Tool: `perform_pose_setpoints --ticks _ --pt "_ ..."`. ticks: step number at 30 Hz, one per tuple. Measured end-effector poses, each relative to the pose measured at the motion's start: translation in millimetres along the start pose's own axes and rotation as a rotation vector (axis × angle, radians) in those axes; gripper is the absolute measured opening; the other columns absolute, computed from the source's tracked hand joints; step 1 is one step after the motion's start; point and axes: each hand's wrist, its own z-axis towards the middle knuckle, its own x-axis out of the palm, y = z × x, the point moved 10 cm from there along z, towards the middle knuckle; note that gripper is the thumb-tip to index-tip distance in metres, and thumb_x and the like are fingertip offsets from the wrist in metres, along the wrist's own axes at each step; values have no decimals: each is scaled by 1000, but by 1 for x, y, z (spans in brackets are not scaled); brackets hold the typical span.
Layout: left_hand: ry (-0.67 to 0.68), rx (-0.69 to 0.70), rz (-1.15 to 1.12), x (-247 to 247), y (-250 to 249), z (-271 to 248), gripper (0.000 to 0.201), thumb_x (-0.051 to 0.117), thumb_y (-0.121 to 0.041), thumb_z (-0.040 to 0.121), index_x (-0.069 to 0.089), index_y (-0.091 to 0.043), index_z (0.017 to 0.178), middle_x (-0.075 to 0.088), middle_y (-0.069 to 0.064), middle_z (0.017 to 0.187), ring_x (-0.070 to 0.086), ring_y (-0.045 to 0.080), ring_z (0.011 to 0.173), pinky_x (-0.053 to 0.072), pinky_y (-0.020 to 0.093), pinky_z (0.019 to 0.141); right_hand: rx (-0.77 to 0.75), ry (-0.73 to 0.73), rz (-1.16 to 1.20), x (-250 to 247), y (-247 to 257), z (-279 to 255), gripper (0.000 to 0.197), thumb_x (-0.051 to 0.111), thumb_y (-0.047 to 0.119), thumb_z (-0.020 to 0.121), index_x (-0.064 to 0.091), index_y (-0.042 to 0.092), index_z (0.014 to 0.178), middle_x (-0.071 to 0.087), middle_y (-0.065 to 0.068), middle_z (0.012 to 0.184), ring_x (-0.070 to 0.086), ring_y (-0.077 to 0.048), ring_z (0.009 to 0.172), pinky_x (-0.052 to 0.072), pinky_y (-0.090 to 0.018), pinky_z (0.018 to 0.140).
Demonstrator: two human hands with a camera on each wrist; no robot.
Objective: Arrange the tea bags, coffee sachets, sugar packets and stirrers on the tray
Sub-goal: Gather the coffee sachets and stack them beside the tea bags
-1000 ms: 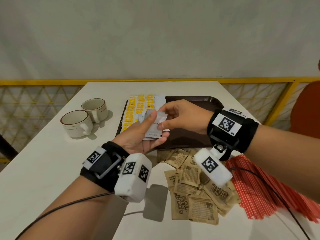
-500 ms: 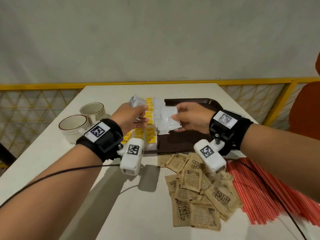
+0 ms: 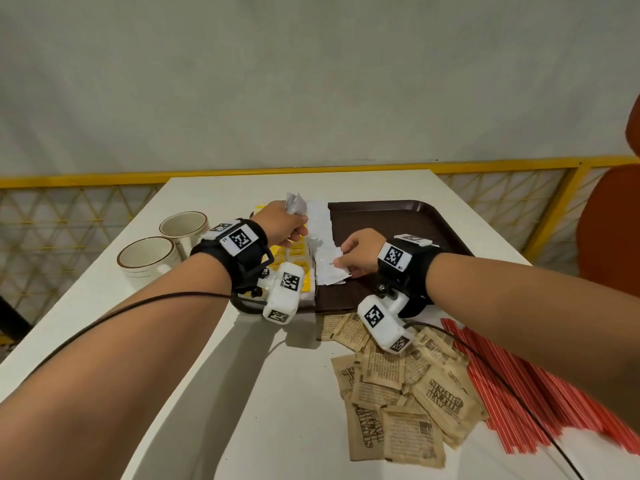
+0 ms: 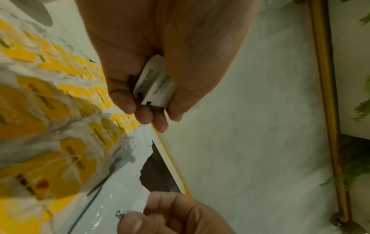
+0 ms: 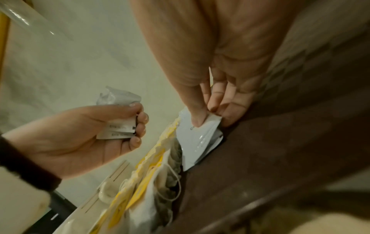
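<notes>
The left hand (image 3: pixel 284 223) clutches a few white sachets (image 5: pixel 118 126) above the tea bags (image 3: pixel 294 258). The right hand (image 3: pixel 360 251) pinches another white sachet (image 3: pixel 329 268) down onto the brown tray (image 3: pixel 415 223). Sugar packets (image 3: pixel 408 393) and red stirrers (image 3: pixel 554 393) lie on the worktop (image 3: pixel 277 393).

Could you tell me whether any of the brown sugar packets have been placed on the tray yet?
No, the brown sugar packets all lie in a loose pile on the white table, in front of the tray.

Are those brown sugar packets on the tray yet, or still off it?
Off it. The sugar packets lie heaped on the white table, in front of the tray.
</notes>
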Motion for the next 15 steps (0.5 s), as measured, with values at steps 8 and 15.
perform_pose_setpoints --ticks 8,15 --pt "-15 0 -42 -4 8 -1 13 49 -15 98 50 -8 109 58 3 75 53 13 62 45 22 55 14 69 -9 1 -7 -11 31 79 7 75 50 12 82 60 -9 71 60 -15 57 57 -26 53" --pt "-22 1 -47 -4 8 -1 10 49 -15 98 50 -9 106 58 3 76 53 12 62 45 20 54 -3 73 -48 6 0 -13 35 79 -1 73 48 13 79 56 -8 77 61 -18 64 57 -28 56"
